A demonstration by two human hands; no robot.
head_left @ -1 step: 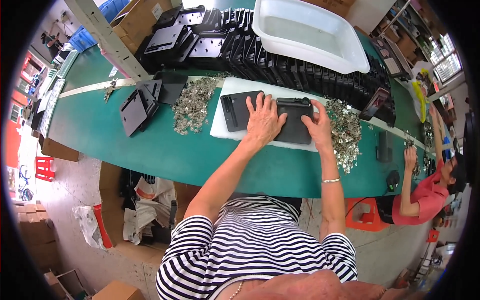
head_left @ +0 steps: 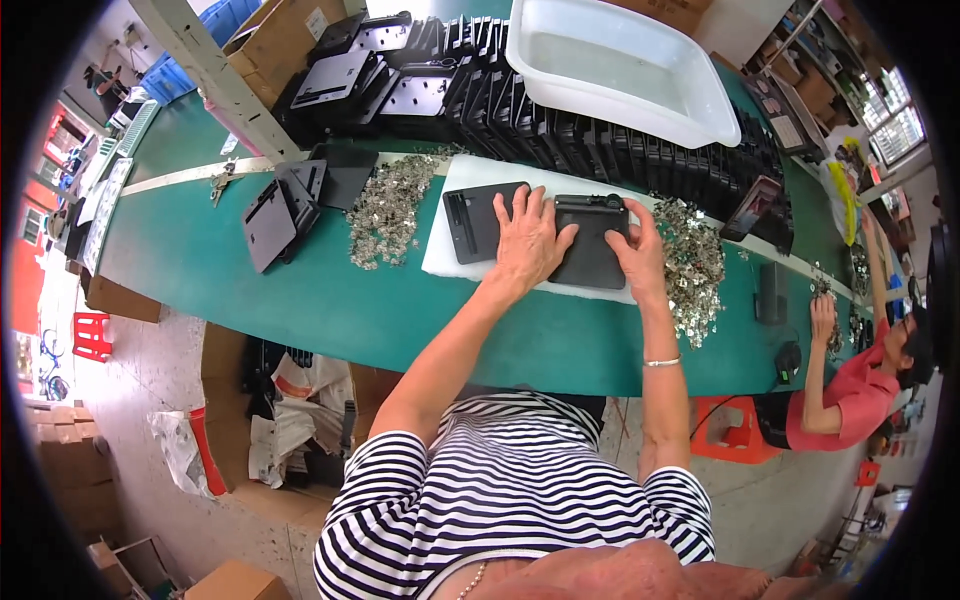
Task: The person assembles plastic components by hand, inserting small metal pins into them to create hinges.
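Two flat black plastic panels lie side by side on a white foam sheet (head_left: 437, 252). My left hand (head_left: 527, 242) rests with fingers spread, its fingertips on the left panel (head_left: 467, 228) and its thumb over the right panel (head_left: 585, 265). At the right panel's right edge, my right hand (head_left: 642, 258) is curled, thumb on the top face and fingers round the far corner; what lies under its fingertips is hidden. Heaps of small shiny metal clips flank the foam, a left pile (head_left: 385, 212) and a right pile (head_left: 694, 272).
Rows of black plastic parts (head_left: 560, 135) stand behind the foam, with a white tub (head_left: 625, 75) on them. More black panels (head_left: 280, 220) lie on the green table (head_left: 330, 310) at left. A co-worker in a red shirt (head_left: 850, 405) sits at right, hands at other metal bits.
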